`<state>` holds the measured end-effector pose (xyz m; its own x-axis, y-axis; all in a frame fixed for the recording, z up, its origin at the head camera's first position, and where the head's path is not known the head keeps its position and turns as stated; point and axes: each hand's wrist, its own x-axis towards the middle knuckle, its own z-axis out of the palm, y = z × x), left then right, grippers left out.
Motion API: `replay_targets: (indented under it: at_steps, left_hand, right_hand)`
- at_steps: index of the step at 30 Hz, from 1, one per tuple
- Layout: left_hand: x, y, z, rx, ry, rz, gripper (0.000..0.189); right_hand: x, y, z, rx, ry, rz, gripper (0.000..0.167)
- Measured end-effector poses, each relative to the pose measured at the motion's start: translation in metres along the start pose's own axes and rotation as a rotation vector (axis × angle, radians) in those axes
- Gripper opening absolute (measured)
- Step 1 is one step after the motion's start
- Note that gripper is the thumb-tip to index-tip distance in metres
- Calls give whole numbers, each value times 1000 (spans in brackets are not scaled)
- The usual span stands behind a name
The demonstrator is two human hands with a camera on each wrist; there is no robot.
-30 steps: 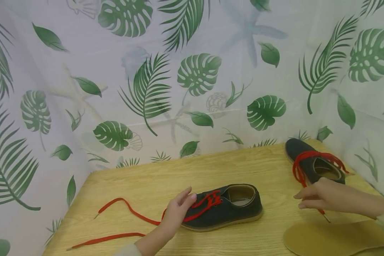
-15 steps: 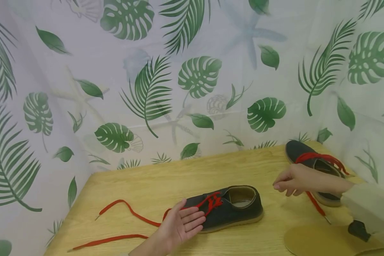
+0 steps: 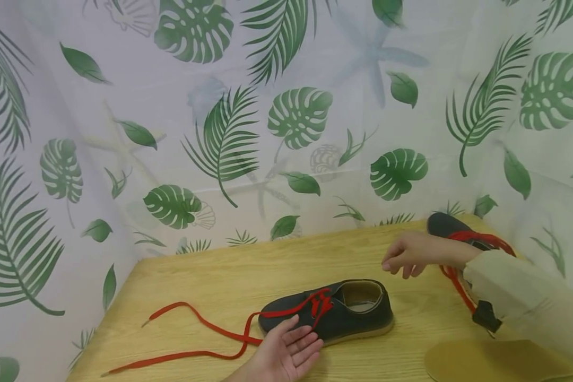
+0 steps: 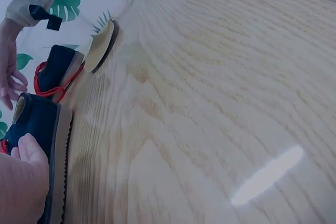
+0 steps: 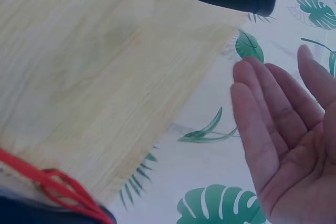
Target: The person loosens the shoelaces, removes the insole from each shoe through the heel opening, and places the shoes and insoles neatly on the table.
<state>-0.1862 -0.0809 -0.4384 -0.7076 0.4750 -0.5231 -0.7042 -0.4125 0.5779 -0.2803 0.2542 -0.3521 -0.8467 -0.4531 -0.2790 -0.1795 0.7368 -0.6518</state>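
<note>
A dark navy shoe (image 3: 344,318) with red laces lies on its sole at the middle front, toe pointing left. Its two long lace ends (image 3: 191,352) trail left over the wood and cross near the toe. My left hand (image 3: 286,350) is palm up beside the near side of that shoe, fingers extended and holding nothing. Above the table, behind the shoe's heel, hangs my right hand (image 3: 410,254), its fingers loosely bent around nothing. In the right wrist view the right palm (image 5: 294,156) is bare.
A second navy shoe (image 3: 444,225) with a red lace sits at the back right, partly hidden by my right arm. A tan insole (image 3: 487,361) lies at the front right of the wooden table (image 3: 210,276). Leaf-printed cloth (image 3: 296,159) closes off the back and sides.
My right hand has moved left from over the second shoe toward the first shoe. My left hand has turned palm up, left the toe and slid slightly right and nearer. The shoes stay put.
</note>
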Motion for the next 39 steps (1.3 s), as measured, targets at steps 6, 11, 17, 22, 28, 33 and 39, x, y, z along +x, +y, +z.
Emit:
replay_targets:
  at_steps: [6,11,17,22,28,33,39]
  left_hand:
    - [1,-11,7,-52,48,-41,30]
    - [3,-23,24,-102,126,-63,30]
    - [16,-35,43,-28,163,-66,60]
    - [28,-41,61,-76,173,-76,75]
    - [39,-46,88,-217,200,-44,72]
    - [46,-46,98,-231,261,-11,67]
    - [51,-44,94,-263,258,-40,68]
  right_hand:
    - [18,-7,4,59,-84,28,27]
    - [32,-8,5,63,-118,20,22]
    - [44,-14,11,57,-154,24,26]
    - [50,-19,19,47,-170,42,26]
    - [54,-20,24,42,-172,44,15]
    - [58,-19,28,44,-158,47,11]
    - [61,-17,32,55,-141,71,11]
